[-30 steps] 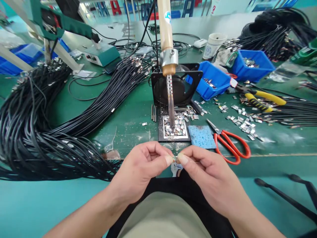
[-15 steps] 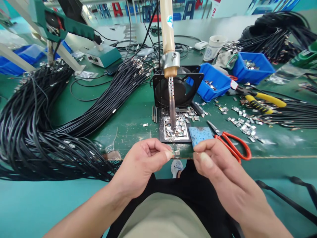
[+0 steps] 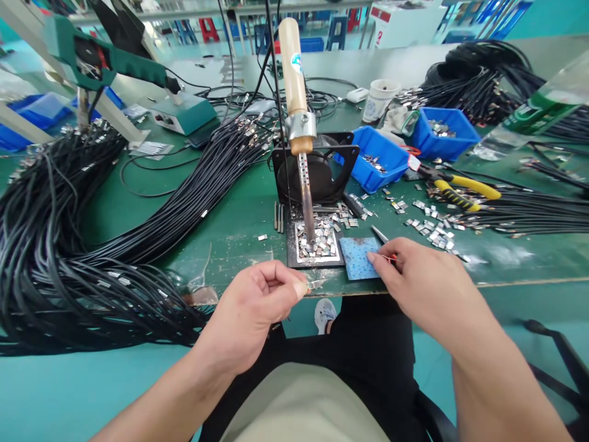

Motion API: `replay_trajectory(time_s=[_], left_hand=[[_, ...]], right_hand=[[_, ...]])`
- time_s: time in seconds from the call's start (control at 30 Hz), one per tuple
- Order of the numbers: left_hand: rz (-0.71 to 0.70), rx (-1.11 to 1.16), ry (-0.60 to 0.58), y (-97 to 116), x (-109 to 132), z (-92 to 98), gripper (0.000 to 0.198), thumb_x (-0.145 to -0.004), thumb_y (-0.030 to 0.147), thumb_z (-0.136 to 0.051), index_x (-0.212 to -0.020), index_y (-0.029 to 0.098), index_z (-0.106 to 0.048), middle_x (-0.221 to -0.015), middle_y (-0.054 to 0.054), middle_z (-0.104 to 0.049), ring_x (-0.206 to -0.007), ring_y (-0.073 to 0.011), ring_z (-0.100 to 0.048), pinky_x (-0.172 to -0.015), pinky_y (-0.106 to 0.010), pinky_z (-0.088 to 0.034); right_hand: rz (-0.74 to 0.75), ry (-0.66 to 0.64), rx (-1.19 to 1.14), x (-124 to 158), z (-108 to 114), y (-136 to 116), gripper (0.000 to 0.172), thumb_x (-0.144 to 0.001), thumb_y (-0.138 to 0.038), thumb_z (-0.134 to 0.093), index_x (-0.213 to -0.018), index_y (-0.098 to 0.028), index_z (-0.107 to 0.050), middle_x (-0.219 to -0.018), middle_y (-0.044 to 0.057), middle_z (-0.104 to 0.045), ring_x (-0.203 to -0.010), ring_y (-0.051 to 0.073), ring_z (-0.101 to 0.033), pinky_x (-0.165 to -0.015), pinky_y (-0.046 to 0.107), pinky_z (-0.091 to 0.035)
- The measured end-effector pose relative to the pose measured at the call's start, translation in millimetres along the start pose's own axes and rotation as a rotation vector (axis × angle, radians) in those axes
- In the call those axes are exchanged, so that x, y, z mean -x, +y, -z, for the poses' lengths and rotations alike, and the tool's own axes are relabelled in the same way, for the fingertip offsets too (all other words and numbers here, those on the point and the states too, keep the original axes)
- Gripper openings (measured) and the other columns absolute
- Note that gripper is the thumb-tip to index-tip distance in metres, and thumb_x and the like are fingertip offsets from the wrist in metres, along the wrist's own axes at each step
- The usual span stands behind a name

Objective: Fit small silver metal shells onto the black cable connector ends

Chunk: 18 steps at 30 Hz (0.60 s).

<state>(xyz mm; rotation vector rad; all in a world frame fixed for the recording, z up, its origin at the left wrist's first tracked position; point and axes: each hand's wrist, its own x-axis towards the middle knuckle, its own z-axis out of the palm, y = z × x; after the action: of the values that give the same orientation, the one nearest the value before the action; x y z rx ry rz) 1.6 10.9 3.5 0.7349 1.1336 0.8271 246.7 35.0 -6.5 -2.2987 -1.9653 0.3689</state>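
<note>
My left hand pinches a small metal clip between thumb and forefinger, just in front of the table's near edge. My right hand lies over the red-handled scissors, fingers curled down onto the handles; only the blades and a sliver of red show. Its fingertips touch the corner of the blue sponge. Behind the hands stands a soldering iron, tip down in a black tray of several metal clips.
Thick bundles of black cables fill the left of the green table. Blue bins with clips, yellow-handled pliers and scattered clips lie to the right. A black fan stands behind the tray.
My hands were together on the clip; the right hand let go and moved right onto the scissors. My left hand keeps the clip.
</note>
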Motion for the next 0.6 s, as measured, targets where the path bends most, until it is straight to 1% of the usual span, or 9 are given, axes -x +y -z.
replay_trajectory(time_s=[0.1, 0.17, 0.27, 0.33, 0.4, 0.47, 0.53, 0.6], left_hand=[[-0.007, 0.003, -0.012, 0, 1, 1.6, 0.019, -0.083, 0.024, -0.077, -0.076, 0.013, -0.063, -0.075, 0.002, -0.057, -0.054, -0.0019, -0.032, -0.051, -0.021, -0.021], [-0.01, 0.014, -0.017, -1, 3, 4.1, 0.02, -0.083, 0.024, -0.078, -0.077, 0.013, -0.063, -0.076, 0.002, -0.058, -0.054, -0.0018, -0.031, -0.052, -0.022, -0.021], [-0.028, 0.042, -0.021, -2, 9, 9.0, 0.023, -0.083, 0.025, -0.079, -0.074, 0.013, -0.061, -0.081, 0.001, -0.061, -0.055, -0.0017, -0.034, -0.055, -0.022, -0.024], [-0.035, 0.049, -0.016, -2, 13, 11.8, 0.024, -0.082, 0.025, -0.079, -0.072, 0.013, -0.061, -0.083, 0.0, -0.062, -0.058, -0.0026, -0.037, -0.057, -0.022, -0.026], [-0.039, 0.049, -0.008, -1, 16, 13.4, 0.023, -0.082, 0.025, -0.079, -0.072, 0.014, -0.062, -0.083, 0.0, -0.062, -0.06, -0.0036, -0.038, -0.056, -0.021, -0.027], [-0.042, 0.042, 0.0, 0, 19, 13.8, 0.023, -0.082, 0.025, -0.079, -0.072, 0.014, -0.062, -0.08, 0.0, -0.06, -0.062, -0.0049, -0.039, -0.056, -0.021, -0.027], [-0.046, 0.035, 0.001, 1, 20, 14.0, 0.025, -0.082, 0.025, -0.079, -0.07, 0.014, -0.06, -0.074, 0.001, -0.056, -0.063, -0.006, -0.038, -0.056, -0.022, -0.026], [-0.05, 0.034, -0.007, 3, 22, 14.7, 0.027, -0.083, 0.025, -0.079, -0.068, 0.014, -0.059, -0.072, 0.002, -0.053, -0.061, -0.006, -0.036, -0.055, -0.022, -0.024]], right_hand=[[0.047, -0.007, -0.073, -1, 4, 0, 0.013, -0.095, -0.032, -0.057, -0.088, -0.023, -0.065, -0.072, 0.001, -0.07, -0.068, 0.024, -0.061, -0.063, 0.034, -0.038], [0.07, 0.009, -0.131, 2, 10, 2, 0.015, -0.096, -0.036, -0.056, -0.089, -0.024, -0.063, -0.068, -0.002, -0.067, -0.063, 0.02, -0.059, -0.061, 0.032, -0.039], [0.099, 0.099, -0.263, 14, 19, 5, 0.025, -0.096, -0.049, -0.056, -0.091, -0.025, -0.061, -0.059, -0.005, -0.061, -0.052, 0.015, -0.054, -0.052, 0.029, -0.038], [0.137, 0.141, -0.345, 21, 21, 1, 0.024, -0.096, -0.048, -0.058, -0.091, -0.025, -0.061, -0.058, -0.005, -0.058, -0.049, 0.013, -0.051, -0.049, 0.028, -0.037], [0.198, 0.106, -0.407, 25, 18, -8, 0.019, -0.097, -0.041, -0.057, -0.09, -0.024, -0.061, -0.06, -0.005, -0.059, -0.051, 0.013, -0.051, -0.05, 0.028, -0.038], [0.261, 0.032, -0.454, 25, 11, -21, 0.015, -0.098, -0.034, -0.056, -0.089, -0.023, -0.059, -0.06, -0.005, -0.059, -0.053, 0.012, -0.05, -0.052, 0.027, -0.037], [0.315, -0.003, -0.492, 23, 4, -34, 0.015, -0.099, -0.031, -0.055, -0.087, -0.023, -0.057, -0.056, -0.007, -0.053, -0.051, 0.012, -0.045, -0.05, 0.027, -0.034], [0.347, -0.001, -0.52, 23, -1, -45, 0.015, -0.1, -0.029, -0.054, -0.086, -0.022, -0.054, -0.054, -0.008, -0.047, -0.051, 0.011, -0.041, -0.049, 0.026, -0.031]])
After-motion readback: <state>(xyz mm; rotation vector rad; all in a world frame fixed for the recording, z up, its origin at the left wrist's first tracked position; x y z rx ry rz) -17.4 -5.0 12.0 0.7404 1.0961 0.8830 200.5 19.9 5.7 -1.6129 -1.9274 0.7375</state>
